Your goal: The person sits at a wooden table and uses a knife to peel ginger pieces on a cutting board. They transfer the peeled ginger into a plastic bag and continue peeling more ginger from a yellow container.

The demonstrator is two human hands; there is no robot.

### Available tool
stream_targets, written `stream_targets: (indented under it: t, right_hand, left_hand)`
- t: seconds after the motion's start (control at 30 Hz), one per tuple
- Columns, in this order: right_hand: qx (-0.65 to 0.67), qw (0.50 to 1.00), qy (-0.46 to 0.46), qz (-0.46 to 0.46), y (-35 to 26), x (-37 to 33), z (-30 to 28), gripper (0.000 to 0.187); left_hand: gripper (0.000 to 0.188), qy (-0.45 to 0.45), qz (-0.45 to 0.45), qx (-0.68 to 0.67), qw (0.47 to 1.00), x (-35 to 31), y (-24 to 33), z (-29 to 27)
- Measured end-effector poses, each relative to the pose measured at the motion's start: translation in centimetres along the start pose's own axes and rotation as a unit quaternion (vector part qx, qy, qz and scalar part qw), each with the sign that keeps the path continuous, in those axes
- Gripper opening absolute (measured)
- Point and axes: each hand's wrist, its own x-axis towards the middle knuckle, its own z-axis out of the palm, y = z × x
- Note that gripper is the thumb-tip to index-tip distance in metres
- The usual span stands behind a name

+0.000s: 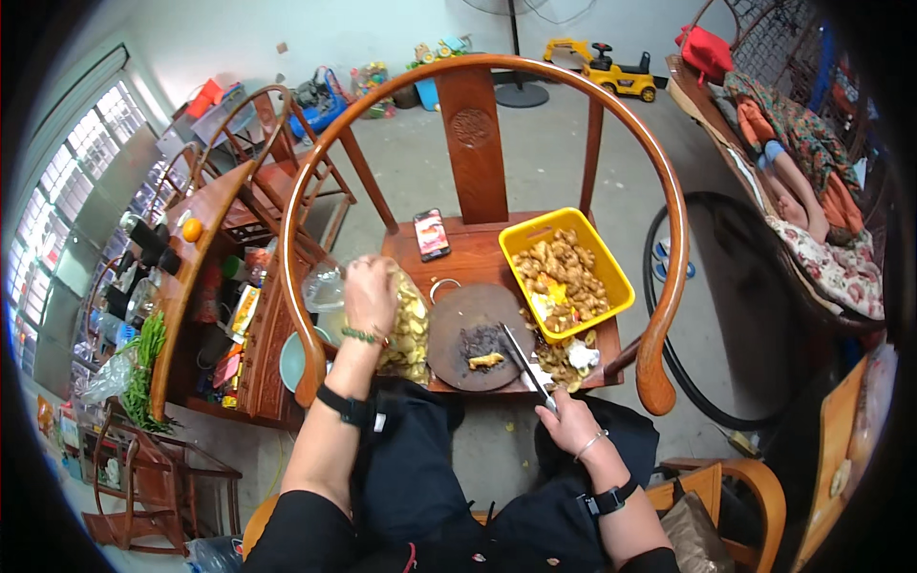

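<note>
At one o'clock stands a yellow toy digger [609,76]; a red bag [707,55] sits between one and two. At nine, an orange fruit [192,230] rests on a table [219,198].

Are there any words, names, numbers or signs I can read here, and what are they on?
Nothing is clear enough to quote.
Phone screen: too small to read.
Colourful packages at left: too small and blurred.
Round carving on the chair back: too fine to tell whether it's a sign.
Knife: no readable marking.
</note>
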Motion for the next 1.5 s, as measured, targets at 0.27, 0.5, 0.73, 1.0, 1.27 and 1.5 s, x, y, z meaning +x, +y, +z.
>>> stream_targets:
  t: [0.27, 0.5, 0.73, 1.0, 1.27, 1.5]
  right_hand:
    - [0.01, 0.999, -0.019, 0.047, -1.5, 0.4, -0.3, 0.037]
    - [0.008, 0.993, -0.059, 0.102, -1.7, 0.8, 0.9, 0.038]
    - [0.004, 0.987, -0.101, 0.122, -3.9, 0.2, 2.0, 0.037]
    - [0.027, 0.98, -0.114, 0.161, -3.3, 0.8, 2.1, 0.037]
    - [0.066, 0.994, -0.009, 0.091, -0.5, 4.5, 2.7, 0.038]
    - [0.052, 0.997, 0.009, -0.051, -2.4, 5.9, 3.1, 0.036]
  left_hand:
    - [0.027, -0.267, 0.021, -0.132, 0.954, -12.6, 8.1, 5.6]
    - [0.02, -0.285, 0.083, -0.155, 0.942, -13.6, 7.5, 8.3]
    - [0.021, -0.284, 0.084, -0.207, 0.932, -13.2, 7.3, 7.9]
    - [0.02, -0.254, 0.031, -0.239, 0.937, -14.2, 7.0, 8.5]
    - [0.017, -0.218, 0.01, -0.001, 0.976, 2.7, -0.3, 9.7]
    - [0.026, -0.313, -0.03, 0.22, 0.923, 6.9, -7.8, 17.1]
